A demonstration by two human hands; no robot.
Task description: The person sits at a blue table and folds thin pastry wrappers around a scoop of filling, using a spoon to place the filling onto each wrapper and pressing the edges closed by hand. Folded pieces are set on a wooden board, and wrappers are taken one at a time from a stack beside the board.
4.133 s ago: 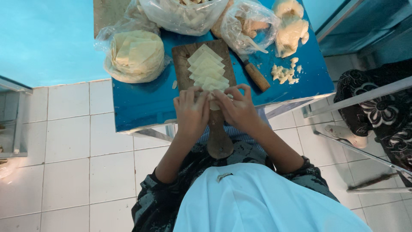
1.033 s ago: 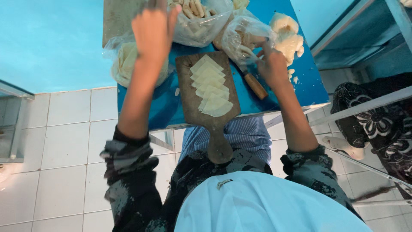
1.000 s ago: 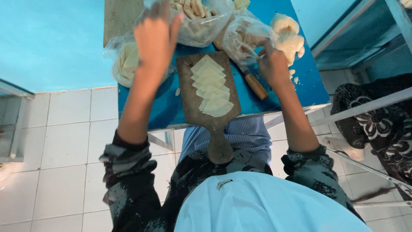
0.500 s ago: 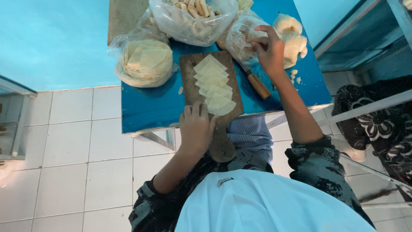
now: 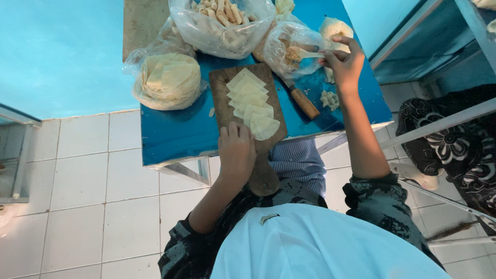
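A wooden paddle board (image 5: 222, 98) lies on a small blue table (image 5: 175, 134), carrying a row of several pale dough wrappers (image 5: 253, 106). My left hand (image 5: 236, 151) rests on the board's near end by its handle. My right hand (image 5: 345, 62) is raised at the table's right side and holds a spoon (image 5: 305, 53) whose bowl reaches into a clear bag of filling (image 5: 289, 46).
A bag of stacked round wrappers (image 5: 168, 80) sits at the left, a bag of rolled pieces (image 5: 222, 20) at the back. A wooden-handled knife (image 5: 302, 102) and dough scraps (image 5: 329, 99) lie right of the board. Metal shelving (image 5: 444, 62) stands to the right, white floor tiles below.
My left hand came down from the back of the table onto the board's near end. My right hand moved up to the filling bag with the spoon.
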